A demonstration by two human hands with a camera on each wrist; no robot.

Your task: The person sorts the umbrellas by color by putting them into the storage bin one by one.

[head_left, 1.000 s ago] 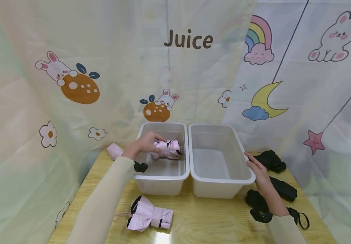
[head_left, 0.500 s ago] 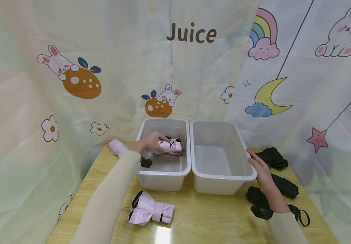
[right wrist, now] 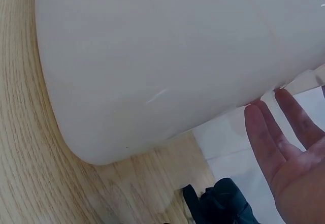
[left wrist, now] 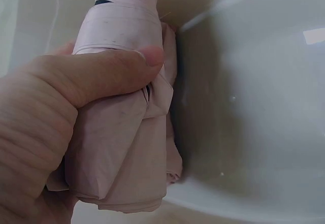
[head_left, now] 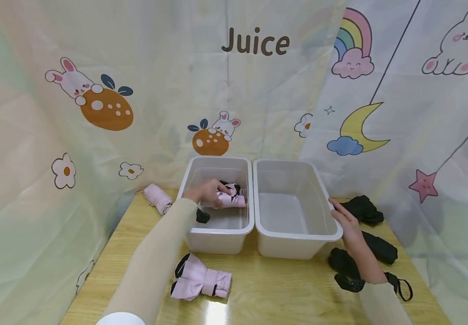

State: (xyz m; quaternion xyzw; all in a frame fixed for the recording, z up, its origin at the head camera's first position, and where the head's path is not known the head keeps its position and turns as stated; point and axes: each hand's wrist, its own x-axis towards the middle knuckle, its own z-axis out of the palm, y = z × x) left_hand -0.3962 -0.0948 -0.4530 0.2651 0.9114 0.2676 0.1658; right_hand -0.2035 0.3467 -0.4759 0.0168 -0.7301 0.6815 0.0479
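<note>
Inside the left white bin (head_left: 217, 231), my left hand (head_left: 207, 191) grips a folded pink umbrella (head_left: 234, 201) with black showing at its folds. The left wrist view shows the thumb laid across the wrapped pink umbrella (left wrist: 119, 148). A second pink umbrella (head_left: 232, 186) lies just behind it in the bin, partly covered. My right hand (head_left: 348, 228) is at the outer rim of the right white bin (head_left: 287, 213), its fingertips touching the side. In the right wrist view, the right hand's fingers (right wrist: 264, 137) are extended against the bin wall (right wrist: 152, 66).
On the wooden table (head_left: 274, 289), a pink umbrella (head_left: 201, 280) lies in front of the left bin and another pink one (head_left: 157, 198) beside it. Dark folded umbrellas (head_left: 380, 248) lie around my right forearm. A printed curtain (head_left: 161, 90) encloses the table.
My left hand has shifted right and toward the front within the left bin, bringing the held umbrella in front of the other pink one. The right hand stays at the rim; the head view tilted slightly.
</note>
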